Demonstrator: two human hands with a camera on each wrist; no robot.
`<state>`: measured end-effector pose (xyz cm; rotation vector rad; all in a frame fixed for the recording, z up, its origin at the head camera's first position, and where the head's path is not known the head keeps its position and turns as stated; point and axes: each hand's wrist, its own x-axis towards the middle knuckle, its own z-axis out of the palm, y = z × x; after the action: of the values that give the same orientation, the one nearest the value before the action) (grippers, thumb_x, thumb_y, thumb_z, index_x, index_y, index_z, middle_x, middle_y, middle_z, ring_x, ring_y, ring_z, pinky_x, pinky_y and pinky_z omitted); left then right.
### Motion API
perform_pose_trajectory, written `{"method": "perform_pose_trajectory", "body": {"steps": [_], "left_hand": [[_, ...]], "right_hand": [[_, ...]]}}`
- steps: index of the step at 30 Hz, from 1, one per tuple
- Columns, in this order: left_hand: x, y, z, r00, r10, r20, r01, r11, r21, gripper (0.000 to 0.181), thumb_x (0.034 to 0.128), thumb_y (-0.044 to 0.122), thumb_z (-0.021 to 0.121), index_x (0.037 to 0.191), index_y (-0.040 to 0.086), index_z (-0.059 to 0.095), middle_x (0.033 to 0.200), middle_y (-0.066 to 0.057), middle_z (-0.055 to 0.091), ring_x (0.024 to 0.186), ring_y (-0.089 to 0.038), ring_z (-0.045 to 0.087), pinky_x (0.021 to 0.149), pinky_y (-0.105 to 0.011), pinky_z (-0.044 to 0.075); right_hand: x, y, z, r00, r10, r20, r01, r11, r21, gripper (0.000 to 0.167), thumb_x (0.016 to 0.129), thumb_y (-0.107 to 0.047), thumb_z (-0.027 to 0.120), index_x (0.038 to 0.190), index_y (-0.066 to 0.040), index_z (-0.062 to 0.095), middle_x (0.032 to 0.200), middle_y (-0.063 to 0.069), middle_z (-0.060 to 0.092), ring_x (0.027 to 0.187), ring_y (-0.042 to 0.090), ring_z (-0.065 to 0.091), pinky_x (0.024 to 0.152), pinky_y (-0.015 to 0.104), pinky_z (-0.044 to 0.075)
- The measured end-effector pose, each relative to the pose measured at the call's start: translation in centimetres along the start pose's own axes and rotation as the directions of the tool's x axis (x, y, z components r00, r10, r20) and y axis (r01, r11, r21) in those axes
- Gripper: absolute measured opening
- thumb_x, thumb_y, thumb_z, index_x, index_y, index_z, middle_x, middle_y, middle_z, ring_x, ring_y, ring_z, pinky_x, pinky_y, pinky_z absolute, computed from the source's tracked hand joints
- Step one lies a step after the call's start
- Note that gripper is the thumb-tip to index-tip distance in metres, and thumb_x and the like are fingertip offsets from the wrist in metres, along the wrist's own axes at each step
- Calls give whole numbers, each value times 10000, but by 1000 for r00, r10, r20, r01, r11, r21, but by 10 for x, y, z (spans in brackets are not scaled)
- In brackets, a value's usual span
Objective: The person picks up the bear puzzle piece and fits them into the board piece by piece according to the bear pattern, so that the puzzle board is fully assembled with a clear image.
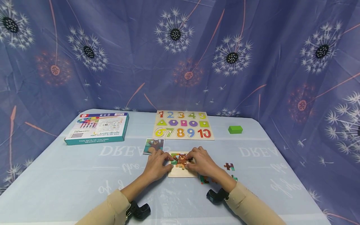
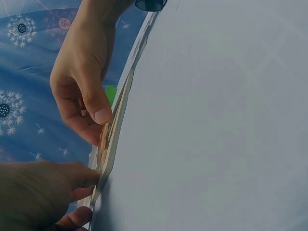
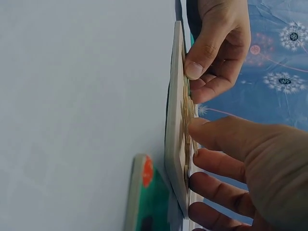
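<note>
A small wooden puzzle board lies on the table with joined bear pieces in its upper part; its lower strip shows bare wood. My left hand holds the board at its left side, thumb and forefinger on the edge and the pieces there. From the right, my right hand pinches a puzzle piece between thumb and forefinger, low over the board. Its picture is hidden by the fingers. Loose puzzle pieces lie to the right, some partly covered by the right forearm.
Behind the left hand lies a bear picture card. Farther back are a number and shape board, a green block and, at the left, a flat beaded-boxes carton. A dandelion-patterned curtain hangs behind the table.
</note>
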<state>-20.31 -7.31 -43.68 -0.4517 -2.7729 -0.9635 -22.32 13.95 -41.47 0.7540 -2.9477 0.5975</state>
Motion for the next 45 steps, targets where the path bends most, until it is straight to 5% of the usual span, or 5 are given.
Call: {"method": "perform_pose_trajectory", "body": {"steps": [17, 23, 45], "left_hand": [[3, 6, -3, 1000, 20, -10, -21, 1000, -5, 146, 712, 170, 720, 853, 164, 683, 850, -32, 545, 813, -144, 383, 758, -327, 291], [7, 12, 2, 998, 67, -10, -67, 998, -10, 152, 722, 198, 724, 867, 165, 694, 811, -28, 527, 788, -150, 353, 747, -329, 267], [9, 19, 11, 997, 79, -3, -79, 996, 49, 135, 734, 215, 736, 859, 190, 691, 875, -3, 532, 840, -179, 401, 751, -350, 303]], "right_hand": [[1, -1, 3, 1000, 1, -7, -1, 999, -50, 247, 748, -313, 770, 948, -180, 716, 936, -12, 590, 851, 156, 431, 801, 364, 352], [1, -2, 2, 1000, 4, -4, -4, 999, -51, 264, 744, -323, 773, 952, -172, 713, 937, -8, 591, 848, 155, 430, 797, 360, 349], [-1, 0, 4, 1000, -10, -22, 10, 1000, -5, 210, 744, -299, 767, 904, -180, 703, 914, -22, 587, 847, 144, 425, 805, 356, 348]]}}
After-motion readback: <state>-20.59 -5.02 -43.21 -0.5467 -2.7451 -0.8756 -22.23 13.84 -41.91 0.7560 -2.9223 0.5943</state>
